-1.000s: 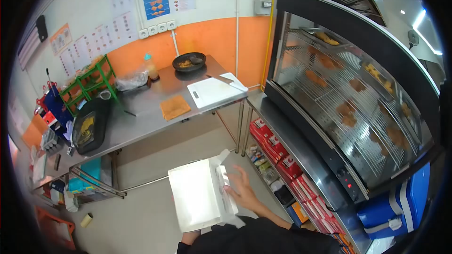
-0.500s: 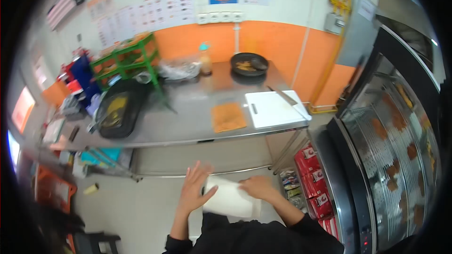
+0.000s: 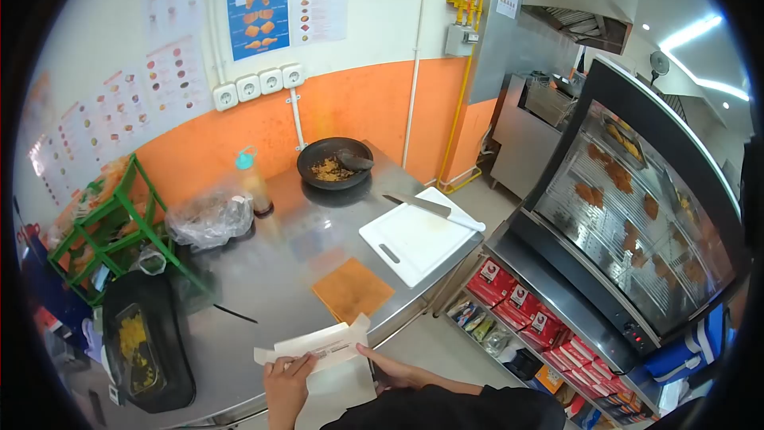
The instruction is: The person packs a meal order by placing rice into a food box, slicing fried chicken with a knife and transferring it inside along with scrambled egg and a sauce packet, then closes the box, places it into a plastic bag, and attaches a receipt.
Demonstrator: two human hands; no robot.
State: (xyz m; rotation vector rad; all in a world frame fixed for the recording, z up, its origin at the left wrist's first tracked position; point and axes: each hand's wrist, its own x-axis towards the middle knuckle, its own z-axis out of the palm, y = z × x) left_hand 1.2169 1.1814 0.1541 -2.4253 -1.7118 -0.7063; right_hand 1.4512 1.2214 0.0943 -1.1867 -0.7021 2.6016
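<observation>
A white cardboard box (image 3: 338, 388) with raised flaps is at the bottom middle, in front of the steel table's edge. My left hand (image 3: 288, 386) is closed on its left side, fingers folded over the flap. On the opposite side, my right hand (image 3: 396, 368) grips the box, with the thumb at the flap's edge and the other fingers mostly hidden. Faint print shows on the flap. Just beyond the box lies an orange-brown square sheet (image 3: 352, 290) on the table.
On the steel table (image 3: 263, 283) are a white cutting board (image 3: 418, 243) with a knife (image 3: 420, 205), a black pan (image 3: 334, 163) of browned bits, a sauce bottle (image 3: 255, 183), a green rack (image 3: 119, 231) and a black tray (image 3: 147, 342). A glass food warmer (image 3: 629, 215) stands right.
My left hand, spread beside the box before, now grips it. The box's flaps now stand open. My view has turned right and moved nearer the table.
</observation>
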